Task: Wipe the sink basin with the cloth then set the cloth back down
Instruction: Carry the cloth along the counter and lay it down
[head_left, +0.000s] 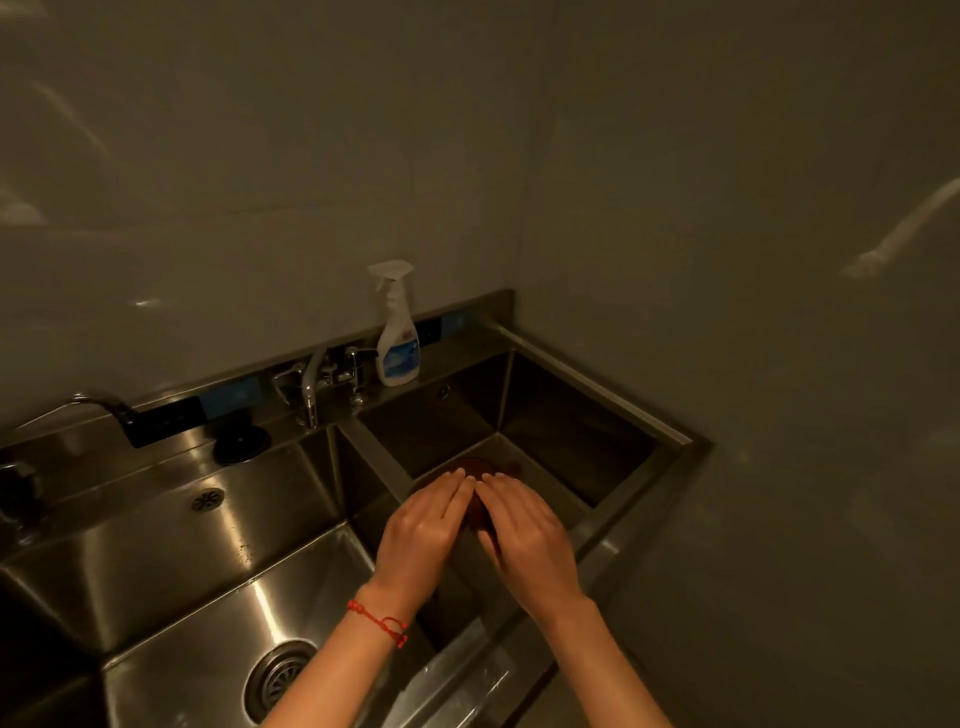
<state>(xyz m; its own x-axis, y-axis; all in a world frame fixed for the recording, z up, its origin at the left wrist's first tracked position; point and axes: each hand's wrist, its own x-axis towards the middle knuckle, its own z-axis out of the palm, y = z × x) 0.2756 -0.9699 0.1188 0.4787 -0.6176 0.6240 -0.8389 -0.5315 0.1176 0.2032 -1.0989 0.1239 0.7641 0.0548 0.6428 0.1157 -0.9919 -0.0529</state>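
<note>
- Fingers (457, 480) of both hands lie straight and flat, side by side, pressing down on the dark cloth (478, 467) rather than gripping it.
- Left hand (423, 525) and right hand (524, 530) share the push, probably to spread pressure for wiping.
- Cloth sits on the floor of the right sink basin (566, 415), mostly hidden under the hands.
- Left basin (171, 561) holds only its drain (280, 675).
- Spray bottle (397, 332) stands on the back ledge, beside the tap (311, 395).

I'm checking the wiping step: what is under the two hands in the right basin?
A dark reddish cloth lies under the left hand and right hand, both flat on it. The basin floor beneath is covered.
</note>
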